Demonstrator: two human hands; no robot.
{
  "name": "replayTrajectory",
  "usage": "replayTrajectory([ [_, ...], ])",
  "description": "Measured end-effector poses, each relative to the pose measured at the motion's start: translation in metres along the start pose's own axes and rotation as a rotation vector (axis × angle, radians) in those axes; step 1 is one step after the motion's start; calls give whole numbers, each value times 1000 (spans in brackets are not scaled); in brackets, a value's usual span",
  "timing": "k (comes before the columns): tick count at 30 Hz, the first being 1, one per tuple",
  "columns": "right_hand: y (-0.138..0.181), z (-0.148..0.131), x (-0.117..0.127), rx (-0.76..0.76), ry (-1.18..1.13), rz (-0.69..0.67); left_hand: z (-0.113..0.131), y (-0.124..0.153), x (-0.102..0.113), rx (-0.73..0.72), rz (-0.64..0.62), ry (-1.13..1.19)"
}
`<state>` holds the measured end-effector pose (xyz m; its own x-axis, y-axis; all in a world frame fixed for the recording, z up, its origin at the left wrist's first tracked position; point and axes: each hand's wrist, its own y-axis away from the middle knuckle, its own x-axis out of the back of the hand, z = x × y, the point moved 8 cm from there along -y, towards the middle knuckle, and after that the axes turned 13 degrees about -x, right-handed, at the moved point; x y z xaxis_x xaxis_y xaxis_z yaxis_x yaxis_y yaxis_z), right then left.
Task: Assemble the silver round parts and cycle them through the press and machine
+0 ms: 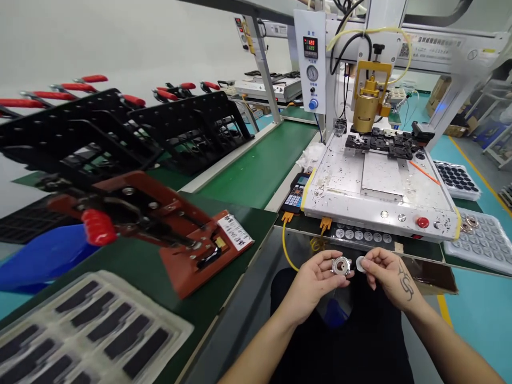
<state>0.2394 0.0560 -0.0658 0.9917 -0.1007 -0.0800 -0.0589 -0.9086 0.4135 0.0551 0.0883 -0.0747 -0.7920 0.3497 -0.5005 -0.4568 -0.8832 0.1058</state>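
Note:
My left hand point(320, 274) pinches a silver watch case point(341, 265) by its edges, its round opening turned toward me. A small round pale disc point(360, 263) sits between the thumb and fingers of my right hand point(382, 274), just right of the case and slightly apart from it. Both hands are above my lap, in front of the bench edge. What the disc is made of I cannot make out.
Ahead stands a dispensing machine point(344, 192) with a gold cylinder point(365, 112) over a black fixture point(384, 143). Trays of round parts point(480, 245) lie right. At left are a red-handled clamp press point(172, 234) and a tray of dark strips point(176, 325).

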Motion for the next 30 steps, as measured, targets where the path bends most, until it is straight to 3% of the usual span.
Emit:
replayTrajectory([
  [9,15,-5,-7,-16,87,-61,13,21,-4,-27,67,104],
  [14,22,-4,-10,-74,-10,-132,15,27,-10,-68,45,99],
  [30,28,-6,-11,-48,-35,-137,25,36,-19,-37,86,183],
])
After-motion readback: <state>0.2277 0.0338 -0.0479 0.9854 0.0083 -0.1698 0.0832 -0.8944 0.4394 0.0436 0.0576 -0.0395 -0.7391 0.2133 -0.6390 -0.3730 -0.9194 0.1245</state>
